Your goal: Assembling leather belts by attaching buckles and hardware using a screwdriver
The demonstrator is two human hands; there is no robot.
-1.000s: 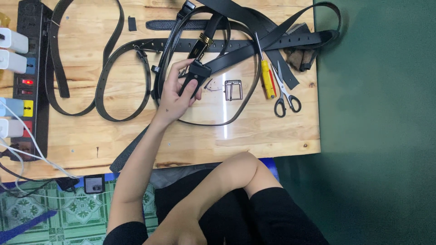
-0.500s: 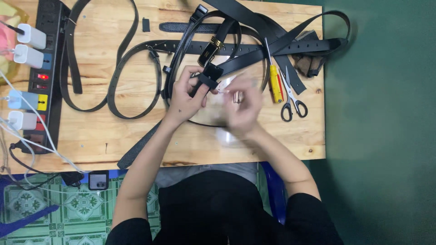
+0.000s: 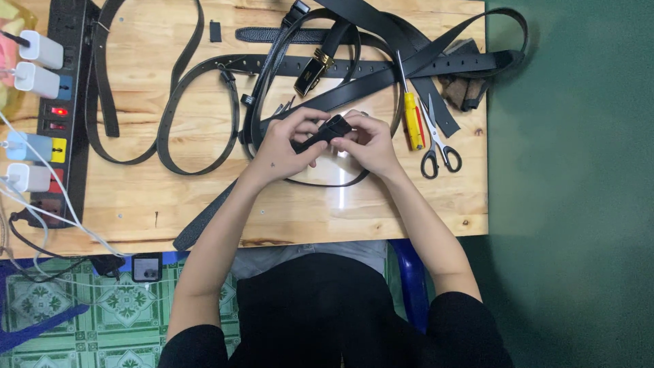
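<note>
1. While both hands meet over the middle of the wooden surface (image 3: pixel 204 197), the left hand (image 3: pixel 283 146) closes its fingers around a black belt end (image 3: pixel 327 131), pinching it from the left; the strap is lifted just off the wood, likely so both sides can be reached.
2. Right hand (image 3: pixel 368 143) curls in from the other side, fingertips touching the same belt end; whether it grips the strap or a small part at the tip cannot be told, since the fingers hide it.
3. Held strap trails down-left from the hands, its tail running off the near edge of the surface; that slack seems to let the end be raised freely.
4. Yellow-handled screwdriver (image 3: pixel 412 119) and black-handled scissors (image 3: pixel 436 140) lie just beside the right hand, handles toward the person, placed as if for a quick pick-up.
5. Other black belts (image 3: pixel 170 116) lie looped and crossed at the far side, apart from the one held; a belt with a gold-toned buckle (image 3: pixel 312 73) rests among them.
6. Power strip (image 3: pixel 65 116) with white chargers runs along the left edge, cables hanging off, well apart from the hands.
</note>
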